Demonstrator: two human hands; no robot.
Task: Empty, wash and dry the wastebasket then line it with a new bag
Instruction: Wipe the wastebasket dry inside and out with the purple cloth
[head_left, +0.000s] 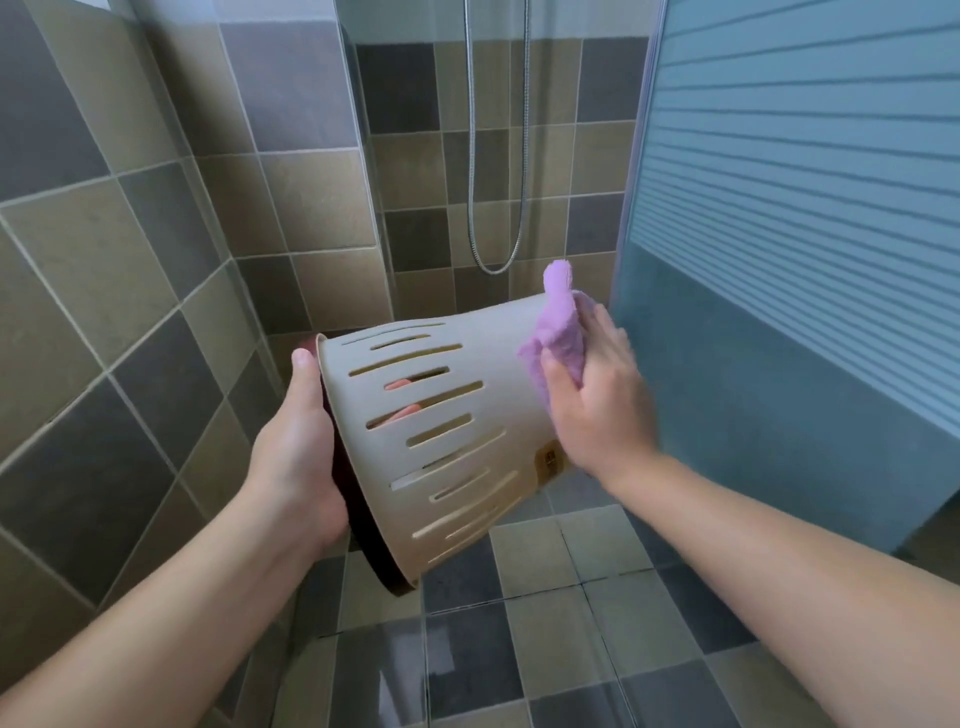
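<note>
Soft even daylight, wide-angle bending at edges, motion blur on right hand (597, 400).

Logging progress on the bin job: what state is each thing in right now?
Wastebasket: on its side, held up off the floor, no bag showing.
Cloth: bunched, pressed to the wastebasket's base end.
Left hand: grips the rim, fingers inside.
Right hand: holds the cloth.
Shower hose: hanging in a loop.

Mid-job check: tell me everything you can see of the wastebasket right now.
The wastebasket looks like cream plastic, its tapered wall cut with long slots, a dark rim at the mouth and a label near the base. It is held on its side above the tiled floor. The left hand grips the rim, fingers inside; the right hand presses a purple cloth against its base end.
</note>
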